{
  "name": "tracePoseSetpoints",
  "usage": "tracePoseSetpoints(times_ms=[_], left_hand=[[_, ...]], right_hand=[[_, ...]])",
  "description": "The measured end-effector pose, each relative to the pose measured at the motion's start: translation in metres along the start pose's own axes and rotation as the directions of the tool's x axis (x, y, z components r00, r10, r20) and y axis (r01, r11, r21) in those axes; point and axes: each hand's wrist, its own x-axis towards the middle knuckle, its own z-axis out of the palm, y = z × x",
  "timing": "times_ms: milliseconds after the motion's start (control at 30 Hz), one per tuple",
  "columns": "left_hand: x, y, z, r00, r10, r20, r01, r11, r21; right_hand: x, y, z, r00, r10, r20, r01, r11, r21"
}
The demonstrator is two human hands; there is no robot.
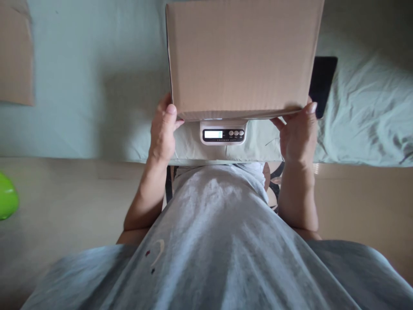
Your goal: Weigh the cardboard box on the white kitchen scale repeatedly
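Note:
A brown cardboard box (243, 58) fills the upper middle of the head view, one broad flat face towards me. My left hand (164, 129) grips its near left corner, thumb on the side and fingers underneath. At the near right corner my right hand (300, 129) holds it the same way, fingers partly hidden below. Under the near edge a white digital scale (225, 125) shows its lit display, which seems to read 0, and a few round buttons. The box covers the rest of the scale, so I cannot tell whether the two touch.
A dark flat device like a tablet (323, 82) lies partly behind the box on the right. Pale green cloth (74, 120) covers the surface. Another cardboard piece (16, 60) is at the far left, and a bright green rounded object (7, 197) stands near the floor.

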Motion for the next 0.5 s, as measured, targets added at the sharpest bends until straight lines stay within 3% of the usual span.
tracePoseSetpoints(times_ms=[133, 300, 500], left_hand=[[0.006, -0.008, -0.004, 0.998, -0.005, -0.055, 0.005, 1.0, 0.001], [0.011, -0.023, -0.016, 0.998, -0.037, -0.049, 0.039, 0.998, 0.046], [0.01, -0.034, -0.026, 1.0, 0.019, 0.004, -0.019, 0.991, 0.132]], right_hand=[[0.0, -0.009, 0.003, 1.0, 0.028, 0.001, -0.028, 0.996, 0.084], [-0.002, -0.01, 0.0, 0.997, 0.072, -0.008, -0.071, 0.994, 0.078], [-0.002, -0.008, -0.003, 0.998, 0.067, -0.019, -0.065, 0.994, 0.083]])
